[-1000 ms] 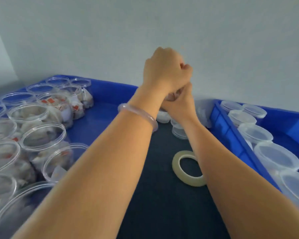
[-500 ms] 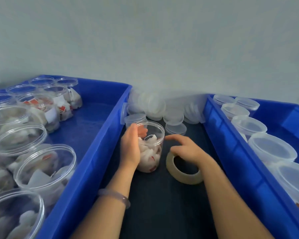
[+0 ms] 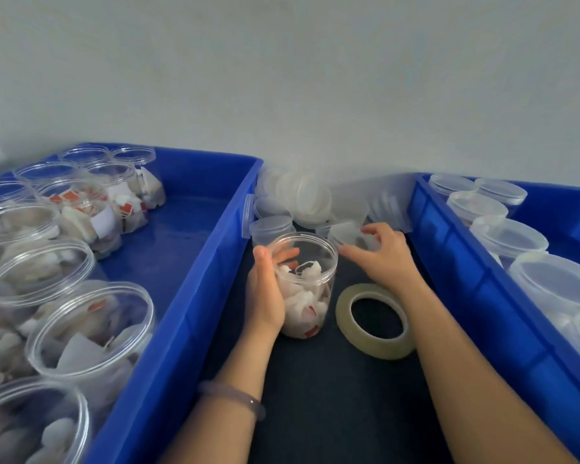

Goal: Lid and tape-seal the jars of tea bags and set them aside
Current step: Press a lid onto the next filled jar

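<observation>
My right hand (image 3: pixel 384 261) left the tape roll (image 3: pixel 379 348) to pinch a lid (image 3: pixel 344 234) for capping; my left hand (image 3: pixel 265 291) gripped the open jar (image 3: pixel 310 296).

Ctr of frame: an open jar (image 3: pixel 303 283) of tea bags is gripped on its left side by the left hand (image 3: pixel 265 296) and is stood upright on the dark mat (image 3: pixel 332 396). Just right of its rim, a translucent lid (image 3: pixel 345 234) is pinched by the right hand (image 3: pixel 387 259). A tape roll (image 3: pixel 374 324) is laid flat lower right of the jar, near it, not touching. Loose lids (image 3: pixel 302 199) are piled at ctr back. Frame left is taken up by the left bin (image 3: pixel 195 296) w/ unlidded jars (image 3: pixel 61 272), frame right by the right bin (image 3: pixel 449 249) w/ lidded jars (image 3: pixel 509 237).
</observation>
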### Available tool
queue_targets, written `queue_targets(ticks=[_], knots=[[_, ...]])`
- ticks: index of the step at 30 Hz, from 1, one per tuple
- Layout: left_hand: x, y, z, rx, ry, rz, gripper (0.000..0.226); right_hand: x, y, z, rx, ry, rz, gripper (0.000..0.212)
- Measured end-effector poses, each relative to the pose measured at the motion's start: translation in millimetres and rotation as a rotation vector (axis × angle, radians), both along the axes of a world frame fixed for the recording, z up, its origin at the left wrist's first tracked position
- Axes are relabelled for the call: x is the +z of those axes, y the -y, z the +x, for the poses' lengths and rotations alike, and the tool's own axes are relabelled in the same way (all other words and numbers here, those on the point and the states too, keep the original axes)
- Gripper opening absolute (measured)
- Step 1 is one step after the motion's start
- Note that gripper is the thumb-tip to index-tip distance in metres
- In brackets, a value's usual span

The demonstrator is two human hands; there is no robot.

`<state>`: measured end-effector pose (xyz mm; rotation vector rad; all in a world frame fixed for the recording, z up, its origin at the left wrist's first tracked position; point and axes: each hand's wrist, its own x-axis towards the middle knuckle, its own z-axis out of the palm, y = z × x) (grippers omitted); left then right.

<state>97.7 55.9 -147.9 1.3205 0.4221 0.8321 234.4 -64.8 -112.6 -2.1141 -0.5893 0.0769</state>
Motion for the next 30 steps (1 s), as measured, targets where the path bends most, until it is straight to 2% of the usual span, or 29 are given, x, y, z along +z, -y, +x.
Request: queue_targets(ticks=[2,3,5,7,11,17,20,22,24,27,28,30], knots=[[-1,8,-1,-0.034,0.0,-0.01,0.077,21,16,-24,0.147,-0.087,0.266,0.058],[-3,13,-2,-0.048,0.009,-0.02,0.075,28,24,-38,0.246,-0.106,0.319,0.054],[-5,20,-6,-0.059,0.04,-0.039,0.067,33,34,-68,0.425,-0.074,0.277,0.051],[-5,23,-9,-0.047,0.024,-0.041,0.062,30,34,-86,0.502,-0.017,0.229,0.058],[-5,26,-13,-0.003,-0.034,-0.074,0.061,27,26,-96,0.492,0.134,0.178,0.065],[-6,28,-13,0.034,-0.028,-0.029,0.055,29,17,-96,0.434,0.236,0.07,0.063],[-6,29,-14,0.039,-0.015,-0.028,0.056,29,14,-96,0.397,0.239,0.008,0.058],[-6,32,-16,0.039,0.002,-0.015,0.059,28,11,-102,0.287,0.222,-0.012,0.057],[-5,33,-15,0.062,-0.004,-0.004,0.059,27,9,-112,0.212,0.255,-0.089,0.067],[-4,32,-12,0.159,-0.039,0.065,0.057,34,18,-125,0.333,0.352,-0.351,0.09],[-4,32,-11,0.177,-0.034,0.086,0.055,40,26,-126,0.364,0.39,-0.432,0.087],[-5,33,-11,0.15,0.012,0.061,0.054,54,41,-122,0.328,0.5,-0.457,0.056]])
